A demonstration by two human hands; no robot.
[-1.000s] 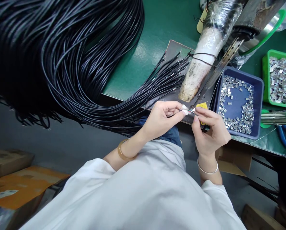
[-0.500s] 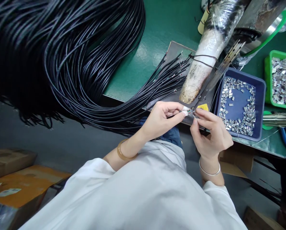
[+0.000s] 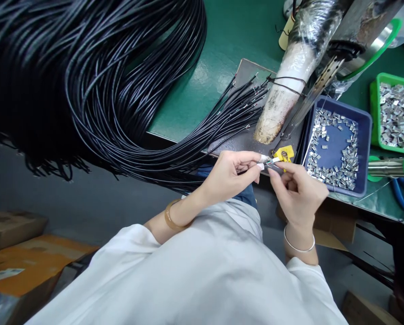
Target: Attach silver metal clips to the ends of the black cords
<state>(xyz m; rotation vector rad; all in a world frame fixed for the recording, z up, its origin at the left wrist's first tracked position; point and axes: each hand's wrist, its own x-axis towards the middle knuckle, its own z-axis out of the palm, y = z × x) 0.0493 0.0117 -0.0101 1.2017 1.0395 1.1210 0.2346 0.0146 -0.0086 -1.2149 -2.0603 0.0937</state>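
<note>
My left hand [image 3: 229,174] pinches the end of a black cable between thumb and fingertips, with white coverings on the fingertips. Fine coloured wires [image 3: 272,161] come out of that end, beside a small white piece. A yellow holder [image 3: 284,153] sits just beyond them at the table edge. Close by on the right, my right hand [image 3: 298,187] is closed in a pinch at the wires. It appears to grip a thin silvery solder wire; the fingers partly hide it. Many black cables [image 3: 174,155] lie left of my hands, their stripped ends on a dark board [image 3: 244,67].
A blue tray [image 3: 367,149] of small metal shells stands right of my hands. Behind it is a green bin [image 3: 376,95] with more metal parts. A reel [image 3: 387,169] lies near the edge. A plastic-wrapped pipe [image 3: 278,99] and a perforated metal barrel [image 3: 328,79] slant overhead.
My right hand has shifted slightly down and its fingers have drawn together. More of the yellow holder and the white piece by the wires now shows. My left hand stays nearly in place.
</note>
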